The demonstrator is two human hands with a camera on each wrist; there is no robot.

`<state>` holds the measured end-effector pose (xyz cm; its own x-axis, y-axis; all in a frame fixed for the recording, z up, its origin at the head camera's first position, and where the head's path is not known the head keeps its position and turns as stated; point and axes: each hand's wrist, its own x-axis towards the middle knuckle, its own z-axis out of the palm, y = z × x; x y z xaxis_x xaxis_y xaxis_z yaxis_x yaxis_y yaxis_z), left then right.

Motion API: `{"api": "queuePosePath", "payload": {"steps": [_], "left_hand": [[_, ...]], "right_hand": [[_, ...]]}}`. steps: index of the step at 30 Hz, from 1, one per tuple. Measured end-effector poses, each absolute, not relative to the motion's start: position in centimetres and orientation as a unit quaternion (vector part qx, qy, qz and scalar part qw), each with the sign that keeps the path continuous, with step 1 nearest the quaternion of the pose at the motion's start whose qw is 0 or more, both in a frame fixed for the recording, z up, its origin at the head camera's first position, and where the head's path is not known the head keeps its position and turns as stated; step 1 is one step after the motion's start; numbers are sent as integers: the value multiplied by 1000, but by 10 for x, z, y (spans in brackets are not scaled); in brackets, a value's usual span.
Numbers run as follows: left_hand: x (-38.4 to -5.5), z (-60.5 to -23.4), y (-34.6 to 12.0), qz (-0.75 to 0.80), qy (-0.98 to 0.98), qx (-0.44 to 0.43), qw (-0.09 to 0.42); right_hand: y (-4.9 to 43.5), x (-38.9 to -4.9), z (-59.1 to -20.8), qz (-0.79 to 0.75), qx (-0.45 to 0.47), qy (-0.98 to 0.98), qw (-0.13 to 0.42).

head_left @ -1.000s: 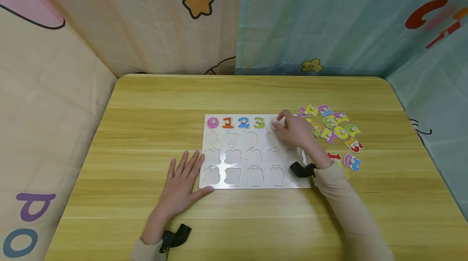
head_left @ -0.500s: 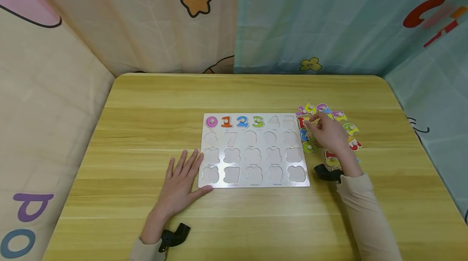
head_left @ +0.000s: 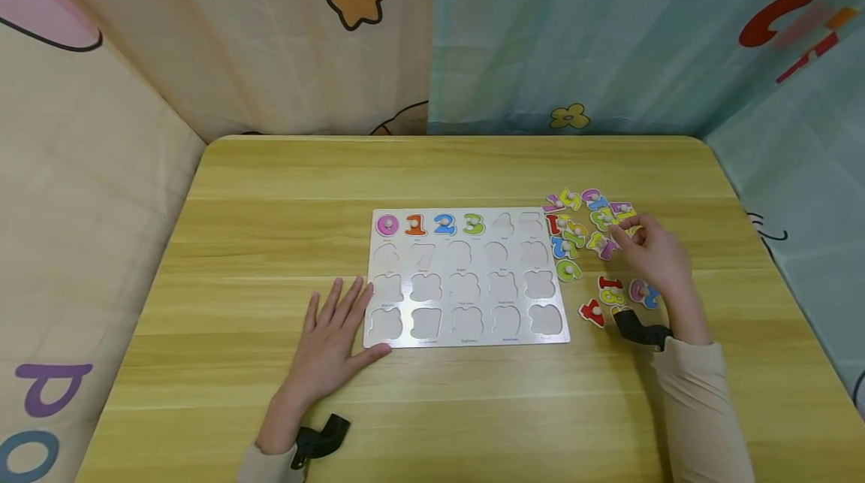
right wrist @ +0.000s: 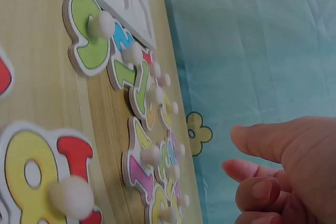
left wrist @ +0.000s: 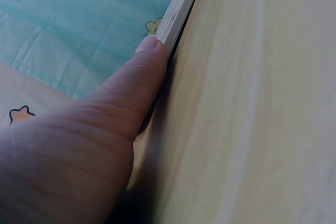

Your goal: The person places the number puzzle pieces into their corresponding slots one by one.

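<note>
My left hand (head_left: 331,359) lies flat with fingers spread, touching the left edge of a white number puzzle board (head_left: 559,318). In the left wrist view, the thumb (left wrist: 149,72) presses along the board's side. Knobbed 0 (head_left: 387,224), 1 (head_left: 415,224), 2 (head_left: 444,224) and 3 (head_left: 474,224) pieces sit in the top row; the other recesses are bare. Over the loose number pieces right of the board hovers my right hand (head_left: 658,254). In the right wrist view its thumb (right wrist: 262,140) and fingers are apart, with nothing between them.
Several loose pieces cluster beside the board, including a green one (right wrist: 89,35) and a yellow-and-red 18 (right wrist: 31,166). A red piece (head_left: 592,312) lies nearer the front. Printed curtains (head_left: 574,32) hang behind the wooden table (head_left: 432,415).
My right hand has moved from above the board's upper right, across the loose pieces, to their right side. The left hand stays in place on the board's edge.
</note>
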<state>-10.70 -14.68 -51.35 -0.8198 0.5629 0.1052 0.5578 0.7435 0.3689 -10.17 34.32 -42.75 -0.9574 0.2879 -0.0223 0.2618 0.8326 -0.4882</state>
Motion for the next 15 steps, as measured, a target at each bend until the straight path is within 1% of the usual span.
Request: {"api": "queuePosePath", "payload": {"steps": [4, 7, 8, 11, 15], "left_hand": [[-107, -514, -147, 193, 934, 299, 7], [-107, -514, -148, 195, 935, 298, 7], [-107, -514, -148, 195, 935, 297, 7], [-107, -514, -148, 197, 934, 298, 6], [-107, -514, -147, 196, 934, 299, 4]], "right_hand": [[351, -93, -426, 237, -151, -959, 33], [353, -86, -426, 222, -134, -965, 41], [352, -83, -426, 220, -126, -967, 36], [350, -73, -426, 211, -107, -971, 9], [341, -60, -427, 207, -116, -969, -63]]}}
